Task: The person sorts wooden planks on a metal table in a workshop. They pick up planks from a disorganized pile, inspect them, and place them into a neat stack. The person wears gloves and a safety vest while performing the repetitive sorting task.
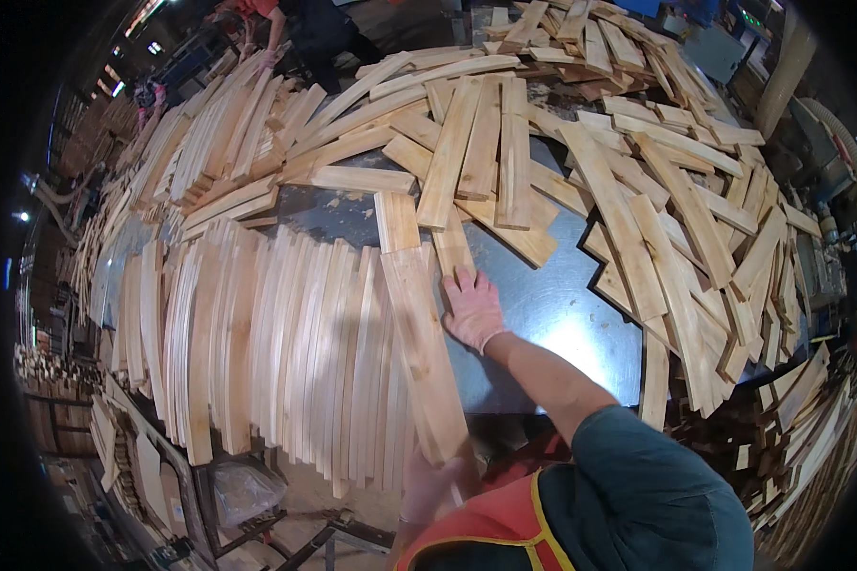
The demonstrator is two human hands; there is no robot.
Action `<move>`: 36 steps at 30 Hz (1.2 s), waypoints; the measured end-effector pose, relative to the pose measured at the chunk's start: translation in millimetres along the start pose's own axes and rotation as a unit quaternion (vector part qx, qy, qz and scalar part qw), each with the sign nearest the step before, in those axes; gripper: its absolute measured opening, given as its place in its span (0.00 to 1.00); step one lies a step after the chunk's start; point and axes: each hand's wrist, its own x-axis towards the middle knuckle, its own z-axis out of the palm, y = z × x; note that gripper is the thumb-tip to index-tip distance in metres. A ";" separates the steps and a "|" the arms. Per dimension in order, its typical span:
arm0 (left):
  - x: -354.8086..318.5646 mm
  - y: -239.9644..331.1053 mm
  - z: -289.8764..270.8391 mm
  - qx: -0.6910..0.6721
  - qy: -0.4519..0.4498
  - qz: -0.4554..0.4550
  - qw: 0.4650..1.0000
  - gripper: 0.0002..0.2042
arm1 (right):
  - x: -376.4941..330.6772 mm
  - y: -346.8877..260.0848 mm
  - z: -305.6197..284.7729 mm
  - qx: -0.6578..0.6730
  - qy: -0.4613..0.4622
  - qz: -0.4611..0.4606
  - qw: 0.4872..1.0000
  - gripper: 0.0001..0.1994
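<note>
A long wooden board point(419, 347) slants from the row of boards toward my body. Around its near end my left hand point(433, 483) is closed, its fingers partly hidden by the board and blurred. My right hand point(473, 312), in a pinkish glove, reaches out over the metal tabletop point(543, 328). Its fingers are spread and lie on the near end of another wooden board point(453, 249). Left of the held board, a tight row of boards on edge point(295, 333) stands side by side. Loose boards point(481, 143) overlap just beyond my right hand.
A large jumbled heap of boards point(676, 238) covers the right side and the far end. More stacked boards point(229, 133) lie at the far left, where another person's arm point(274, 33) reaches in. Below the row are a metal frame point(195, 504) and a clear plastic bag point(248, 490).
</note>
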 end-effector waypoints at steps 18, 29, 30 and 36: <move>-0.9 -10.1 15.9 0.473 0.105 0.051 0.873 0.37 | -140.3 -29.1 -31.7 0.345 -0.253 0.117 0.896 0.46; 44.7 -43.6 -13.0 0.675 0.133 0.324 0.649 0.37 | -152.8 164.9 -187.7 -0.012 0.051 0.205 0.977 0.20; 51.1 -37.8 -9.9 0.663 0.125 0.353 0.648 0.34 | -181.8 207.3 -213.0 -0.111 0.108 0.230 0.961 0.19; 69.5 -28.5 4.6 0.708 0.192 0.360 0.577 0.32 | -272.7 275.5 -224.0 -0.010 0.027 0.430 0.902 0.43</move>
